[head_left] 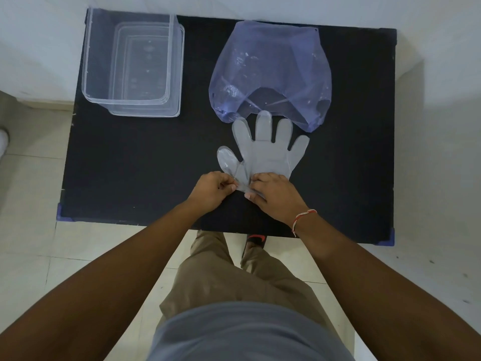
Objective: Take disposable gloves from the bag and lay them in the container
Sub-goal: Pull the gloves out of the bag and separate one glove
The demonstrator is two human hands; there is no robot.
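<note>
A clear disposable glove lies flat on the black table, its fingers pointing toward the bluish plastic bag at the back right, whose mouth faces me. My left hand pinches the glove's cuff edge near the thumb. My right hand presses and grips the cuff from the right. The two hands nearly touch. A clear plastic container stands at the back left with nothing visible inside.
The table's front edge runs just behind my wrists, with blue corner caps. White wall lies beyond the table's far side. My legs and a sandalled foot are on the tiled floor below.
</note>
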